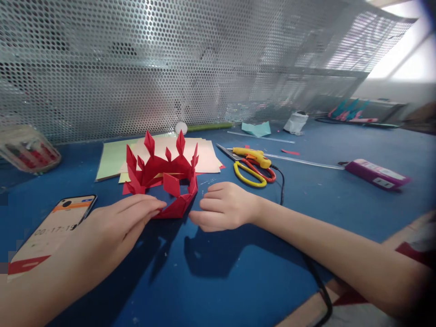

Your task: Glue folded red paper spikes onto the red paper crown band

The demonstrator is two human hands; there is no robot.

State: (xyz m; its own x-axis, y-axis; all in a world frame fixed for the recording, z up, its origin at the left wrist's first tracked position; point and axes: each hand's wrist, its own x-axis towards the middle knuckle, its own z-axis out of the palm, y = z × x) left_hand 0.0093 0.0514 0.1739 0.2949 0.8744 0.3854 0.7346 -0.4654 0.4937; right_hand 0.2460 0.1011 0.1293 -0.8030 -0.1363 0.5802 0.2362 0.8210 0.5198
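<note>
A red folded-paper crown point(176, 205), with diamond-shaped points standing up around its ring, rests upright on the blue table. My left hand point(131, 217) is at its front left, fingers together and closed on the lower band; the thumb is mostly hidden. Just right of the crown, slightly apart from it, my right hand point(225, 206) is closed with its fingers curled in. Whatever those fingers may hold is hidden beneath them. Behind the crown lie sheets of coloured paper point(207, 154).
A phone point(51, 227) showing a timer lies at left, near a clear tub point(30, 152). Scissors point(250, 175) and a yellow glue gun point(254, 156) with a black cord lie right of the paper. Farther right is a purple packet point(376, 173). A perforated metal screen point(153, 68) stands behind.
</note>
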